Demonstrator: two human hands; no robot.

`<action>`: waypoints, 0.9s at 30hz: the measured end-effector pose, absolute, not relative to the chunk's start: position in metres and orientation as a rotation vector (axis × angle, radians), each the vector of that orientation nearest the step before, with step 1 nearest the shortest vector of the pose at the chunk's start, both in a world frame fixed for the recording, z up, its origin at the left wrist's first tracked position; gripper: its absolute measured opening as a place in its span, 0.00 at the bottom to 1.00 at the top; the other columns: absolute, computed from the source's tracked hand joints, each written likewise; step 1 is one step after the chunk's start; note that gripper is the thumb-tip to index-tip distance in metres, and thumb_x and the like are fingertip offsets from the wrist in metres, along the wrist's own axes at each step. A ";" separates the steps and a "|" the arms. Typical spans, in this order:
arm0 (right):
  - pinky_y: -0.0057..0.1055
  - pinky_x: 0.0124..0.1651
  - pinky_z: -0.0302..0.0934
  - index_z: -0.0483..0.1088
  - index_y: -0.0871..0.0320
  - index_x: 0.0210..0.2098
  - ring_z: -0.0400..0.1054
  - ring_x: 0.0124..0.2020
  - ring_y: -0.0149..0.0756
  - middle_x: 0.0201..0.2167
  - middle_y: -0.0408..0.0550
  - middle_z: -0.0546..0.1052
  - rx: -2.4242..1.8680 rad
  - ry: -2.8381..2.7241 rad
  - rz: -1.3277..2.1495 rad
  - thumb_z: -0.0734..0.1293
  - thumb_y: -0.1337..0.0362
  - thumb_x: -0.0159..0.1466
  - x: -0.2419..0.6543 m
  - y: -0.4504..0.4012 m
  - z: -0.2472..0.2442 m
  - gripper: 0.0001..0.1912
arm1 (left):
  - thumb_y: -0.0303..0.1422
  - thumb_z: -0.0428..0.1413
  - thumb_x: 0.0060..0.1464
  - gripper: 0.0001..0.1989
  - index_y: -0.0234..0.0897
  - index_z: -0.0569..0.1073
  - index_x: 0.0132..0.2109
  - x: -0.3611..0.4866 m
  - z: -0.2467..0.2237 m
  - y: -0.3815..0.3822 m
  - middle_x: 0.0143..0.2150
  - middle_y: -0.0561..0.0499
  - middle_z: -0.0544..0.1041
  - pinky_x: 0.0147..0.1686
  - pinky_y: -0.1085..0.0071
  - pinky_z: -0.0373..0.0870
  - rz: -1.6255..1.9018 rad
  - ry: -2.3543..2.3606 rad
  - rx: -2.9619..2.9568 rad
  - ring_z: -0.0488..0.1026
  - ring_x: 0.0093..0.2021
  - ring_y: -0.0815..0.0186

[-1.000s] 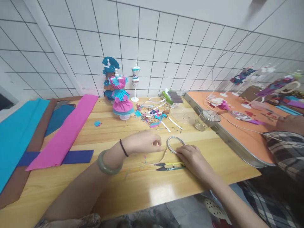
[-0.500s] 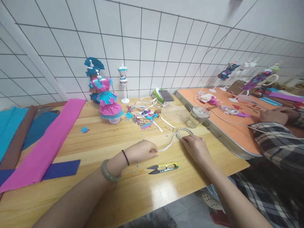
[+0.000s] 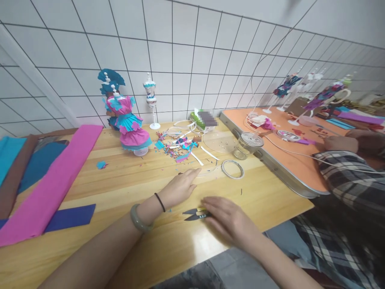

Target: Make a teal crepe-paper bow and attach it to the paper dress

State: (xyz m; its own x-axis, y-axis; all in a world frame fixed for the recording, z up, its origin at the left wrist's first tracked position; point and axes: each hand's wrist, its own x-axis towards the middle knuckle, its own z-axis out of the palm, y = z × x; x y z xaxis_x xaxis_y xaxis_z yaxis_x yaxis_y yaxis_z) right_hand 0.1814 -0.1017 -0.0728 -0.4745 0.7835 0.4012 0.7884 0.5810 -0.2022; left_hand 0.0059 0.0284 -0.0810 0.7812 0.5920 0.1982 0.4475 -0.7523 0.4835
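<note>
My left hand [image 3: 181, 185] is low over the table, fingers stretched out to the right and the thumb apart. By its fingertips a thin pale strip of tape [image 3: 207, 173] curves on the wood, hard to make out. A ring-shaped roll of tape [image 3: 232, 169] lies flat to the right of it. My right hand [image 3: 225, 216], slightly blurred, is over the handle end of yellow and black thread snips [image 3: 196, 216], fingers extended on one side and thumb on the other. The snips' blades point left; their handle is hidden under the hand.
Crepe paper strips [image 3: 60, 184] lie at the left. Behind are dressed mini mannequins [image 3: 132, 124], a bare-skirted stand [image 3: 150, 94], paper scraps [image 3: 177, 146] and a clear jar [image 3: 249, 144]. To the right, a co-worker's plaid sleeve [image 3: 339, 168] rests by an orange board [image 3: 288, 160].
My right hand has left the tape roll and come down and left onto the snips. The left hand's fingers have straightened from a pinch on the tape strip. The roll now lies untouched.
</note>
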 end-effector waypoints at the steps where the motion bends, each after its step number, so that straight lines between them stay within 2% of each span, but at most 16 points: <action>1: 0.38 0.49 0.64 0.66 0.63 0.49 0.66 0.48 0.40 0.44 0.55 0.74 -1.211 -2.400 -0.039 0.58 0.66 0.64 0.174 -0.107 -0.075 0.15 | 0.27 0.46 0.55 0.26 0.36 0.54 0.61 0.007 -0.084 0.029 0.58 0.44 0.63 0.54 0.64 0.60 0.462 0.773 2.568 0.62 0.56 0.62; 5: 0.39 0.46 0.66 0.64 0.67 0.50 0.67 0.45 0.42 0.42 0.59 0.74 -1.173 -2.469 -0.068 0.52 0.72 0.66 0.173 -0.113 -0.084 0.17 | 0.27 0.45 0.56 0.21 0.36 0.60 0.58 0.009 -0.088 0.029 0.53 0.45 0.69 0.51 0.66 0.63 0.426 0.793 2.572 0.66 0.52 0.62; 8: 0.34 0.42 0.66 0.62 0.62 0.52 0.69 0.41 0.37 0.40 0.56 0.74 -1.347 -2.390 0.115 0.52 0.71 0.66 0.194 -0.104 -0.078 0.17 | 0.31 0.47 0.57 0.17 0.37 0.65 0.54 0.012 -0.088 0.027 0.48 0.46 0.71 0.47 0.68 0.65 0.475 0.856 2.559 0.69 0.48 0.63; 11: 0.29 0.38 0.64 0.63 0.58 0.50 0.70 0.38 0.34 0.37 0.52 0.73 -1.603 -2.340 0.236 0.52 0.68 0.67 0.224 -0.083 -0.060 0.16 | 0.34 0.48 0.57 0.14 0.39 0.70 0.48 0.015 -0.089 0.027 0.44 0.48 0.72 0.43 0.70 0.65 0.484 0.901 2.560 0.70 0.43 0.64; 15: 0.30 0.30 0.58 0.66 0.61 0.45 0.69 0.29 0.37 0.32 0.53 0.72 -1.785 -2.551 -0.182 0.55 0.60 0.65 0.250 -0.044 -0.030 0.15 | 0.32 0.46 0.58 0.12 0.39 0.75 0.38 0.017 -0.091 0.028 0.37 0.49 0.73 0.37 0.73 0.65 0.451 0.937 2.565 0.71 0.37 0.66; 19: 0.29 0.25 0.47 0.69 0.62 0.36 0.67 0.25 0.37 0.28 0.52 0.71 -1.693 -2.920 -0.520 0.59 0.60 0.64 0.247 -0.012 -0.011 0.12 | 0.32 0.46 0.58 0.12 0.39 0.74 0.38 0.016 -0.093 0.027 0.37 0.49 0.73 0.36 0.72 0.64 0.477 0.943 2.564 0.71 0.36 0.65; 22: 0.29 0.24 0.43 0.69 0.63 0.33 0.67 0.25 0.36 0.28 0.53 0.72 -1.604 -3.079 -0.612 0.60 0.61 0.63 0.234 0.002 -0.006 0.11 | 0.32 0.45 0.58 0.12 0.39 0.74 0.38 0.016 -0.094 0.026 0.37 0.49 0.73 0.36 0.71 0.64 0.495 0.948 2.559 0.71 0.37 0.64; 27: 0.30 0.25 0.43 0.70 0.63 0.32 0.68 0.27 0.39 0.27 0.53 0.73 -1.469 -3.229 -0.646 0.62 0.63 0.62 0.222 0.015 -0.004 0.10 | 0.32 0.43 0.59 0.12 0.39 0.71 0.39 0.016 -0.092 0.025 0.38 0.50 0.73 0.38 0.71 0.64 0.526 0.943 2.528 0.71 0.38 0.64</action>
